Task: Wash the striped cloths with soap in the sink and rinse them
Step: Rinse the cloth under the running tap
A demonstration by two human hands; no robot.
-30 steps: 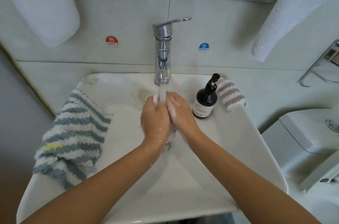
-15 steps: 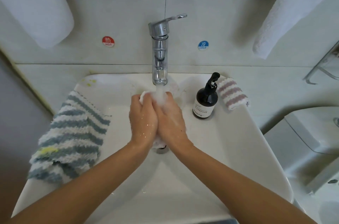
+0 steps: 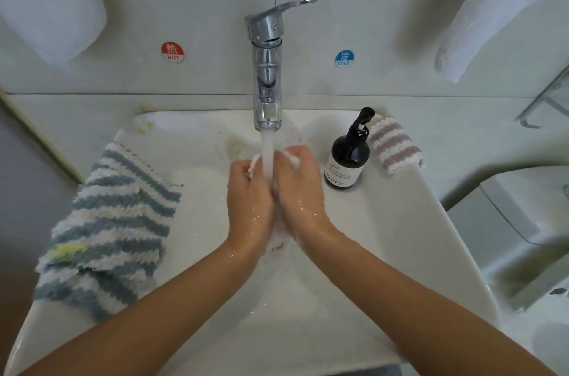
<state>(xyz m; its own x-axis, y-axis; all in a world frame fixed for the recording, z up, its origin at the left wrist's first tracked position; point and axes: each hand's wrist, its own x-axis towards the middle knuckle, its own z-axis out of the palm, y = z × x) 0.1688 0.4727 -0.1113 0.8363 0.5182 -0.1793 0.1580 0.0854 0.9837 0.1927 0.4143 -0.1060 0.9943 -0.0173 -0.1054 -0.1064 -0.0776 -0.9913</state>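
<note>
white water runs from the chrome tap (image 3: 267,67) onto a pale wet cloth (image 3: 279,237) squeezed between both hands over the sink (image 3: 385,240) — left hand (image 3: 250,200) and right hand (image 3: 298,194) each curl around it, pressed together, bits of cloth poking out above and below. a blue striped cloth (image 3: 110,227) drapes over the sink's left rim; a pink striped cloth (image 3: 392,144) sits behind the dark soap bottle (image 3: 349,157) on the right.

blue-and-white striped fluffy cloth (image 3: 107,227) with a yellow smear | pink-and-white striped fluffy cloth (image 3: 394,144) | dark brown pump bottle (image 3: 349,153), black pump, white label | white ceramic sink (image 3: 400,221) | chrome tap (image 3: 267,67) | round red HOT sticker (image 3: 172,52) | round blue COLD sticker (image 3: 344,58)
</note>
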